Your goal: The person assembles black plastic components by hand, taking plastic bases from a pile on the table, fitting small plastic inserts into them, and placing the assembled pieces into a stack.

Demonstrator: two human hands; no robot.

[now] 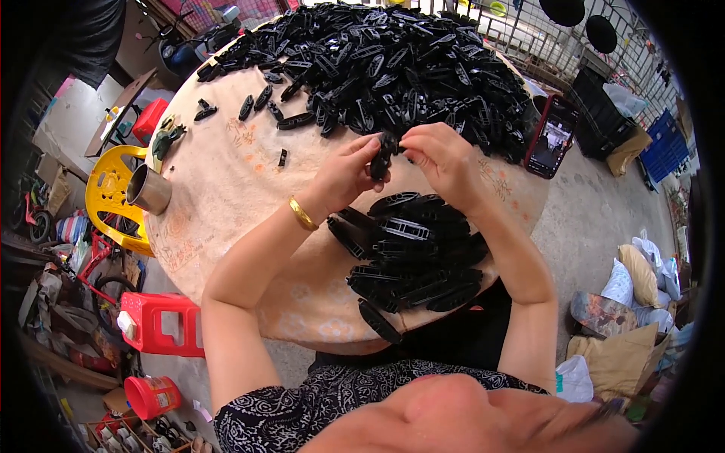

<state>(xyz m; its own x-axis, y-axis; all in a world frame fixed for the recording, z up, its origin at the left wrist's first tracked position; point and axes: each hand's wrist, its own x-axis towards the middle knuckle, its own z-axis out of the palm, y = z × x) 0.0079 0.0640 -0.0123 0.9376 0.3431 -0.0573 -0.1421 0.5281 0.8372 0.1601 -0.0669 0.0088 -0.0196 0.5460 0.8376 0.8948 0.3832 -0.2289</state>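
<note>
Over the middle of the table, my left hand (343, 177) grips a small black plastic part (384, 157) between thumb and fingers. At that part's right edge, the fingertips of my right hand (447, 164) are pinched together. Whatever lies between them is too small to make out. Close to my body, below both hands, lies a pile of long oval black plastic pieces (411, 249), roughly in rows. A big heap of similar loose black pieces (393, 72) covers the far side. One tiny black piece (282, 158) lies apart, left of my hands.
The round table has a pale patterned cloth (204, 226). A phone (552, 136) stands upright at its right edge, and a metal cup (149, 189) sits at its left edge. Beyond are a yellow chair (113, 192), a red stool (162, 325) and, at right, sacks (642, 275).
</note>
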